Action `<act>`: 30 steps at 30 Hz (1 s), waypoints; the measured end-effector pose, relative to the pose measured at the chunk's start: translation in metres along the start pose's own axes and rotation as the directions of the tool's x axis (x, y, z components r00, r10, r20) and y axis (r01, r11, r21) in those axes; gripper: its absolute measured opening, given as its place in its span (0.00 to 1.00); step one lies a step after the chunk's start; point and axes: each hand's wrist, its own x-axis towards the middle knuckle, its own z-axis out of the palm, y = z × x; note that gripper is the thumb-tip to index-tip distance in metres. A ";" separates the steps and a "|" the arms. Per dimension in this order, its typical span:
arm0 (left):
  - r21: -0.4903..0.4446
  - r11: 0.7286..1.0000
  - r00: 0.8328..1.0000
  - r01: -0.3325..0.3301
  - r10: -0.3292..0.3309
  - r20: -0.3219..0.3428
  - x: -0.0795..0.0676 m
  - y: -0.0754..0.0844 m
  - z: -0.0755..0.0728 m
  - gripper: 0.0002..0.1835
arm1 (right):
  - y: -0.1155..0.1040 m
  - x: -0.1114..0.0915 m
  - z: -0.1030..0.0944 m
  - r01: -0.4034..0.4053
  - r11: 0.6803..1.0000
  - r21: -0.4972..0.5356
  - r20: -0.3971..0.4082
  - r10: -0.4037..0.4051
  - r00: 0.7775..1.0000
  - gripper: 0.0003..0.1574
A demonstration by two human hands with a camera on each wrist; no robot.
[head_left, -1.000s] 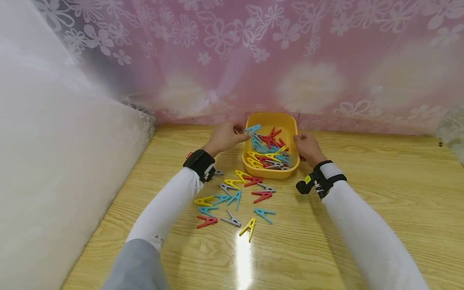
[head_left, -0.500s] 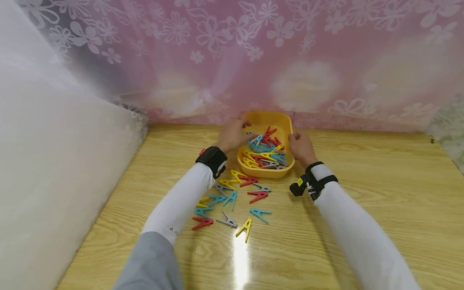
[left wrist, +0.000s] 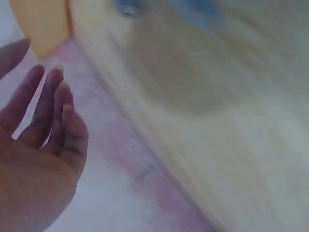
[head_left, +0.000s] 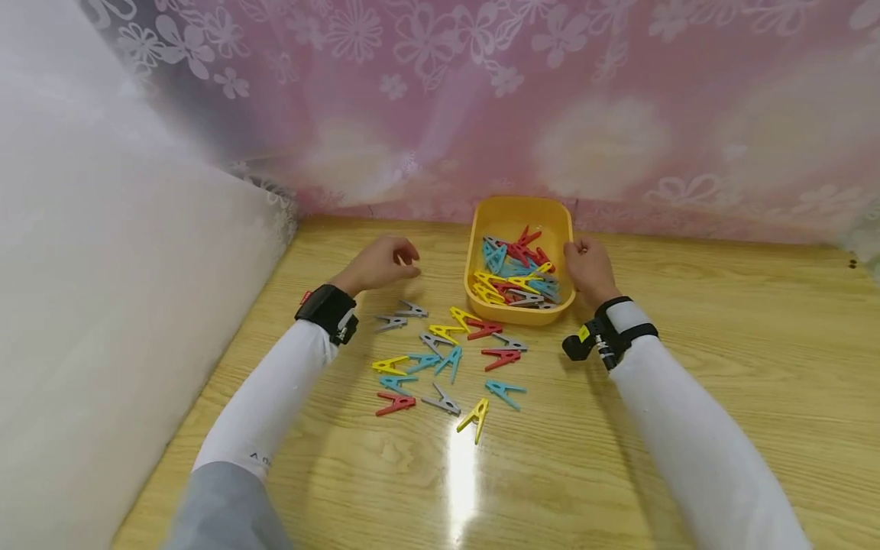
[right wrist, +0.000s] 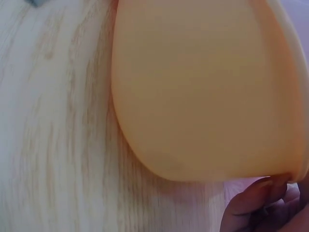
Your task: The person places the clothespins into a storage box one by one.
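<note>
A yellow-orange plastic basket (head_left: 520,315) holds a heap of red, blue, yellow and grey clothespins (head_left: 525,283). My right hand (head_left: 590,267) pinches the basket's right rim; in the right wrist view its curled fingers (right wrist: 248,200) meet the rim beside the basket's wall (right wrist: 203,92). To the left of the basket, my left hand (head_left: 381,263) hangs over the table with nothing in it. Its fingers are loosely bent and apart in the left wrist view (left wrist: 41,135). Nearest below it lie two grey clothespins (head_left: 412,309).
More loose clothespins (head_left: 450,363) in several colours are scattered on the wooden table (head_left: 584,458) in front of the basket. A pink flowered curtain (head_left: 426,114) hangs along the back edge. A white sheet (head_left: 124,252) borders the left side.
My left hand released a blue clothespin into the basket, then drew back leftward out of it. My right hand stays on the basket's rim.
</note>
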 end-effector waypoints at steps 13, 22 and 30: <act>-0.013 1.000 0.994 0.022 -0.021 0.111 -0.046 -0.036 0.008 0.20 | -0.006 0.001 -0.001 0.045 0.999 -0.020 -0.058 -0.046 0.997 0.17; -0.019 0.999 0.986 0.027 -0.024 0.168 -0.043 -0.037 0.012 0.21 | -0.003 -0.004 0.000 0.042 0.999 -0.028 -0.036 -0.043 0.998 0.20; -0.005 1.000 0.979 0.000 0.001 0.201 -0.044 -0.034 0.014 0.21 | 0.001 -0.001 0.004 0.015 0.999 -0.039 -0.034 -0.017 0.999 0.22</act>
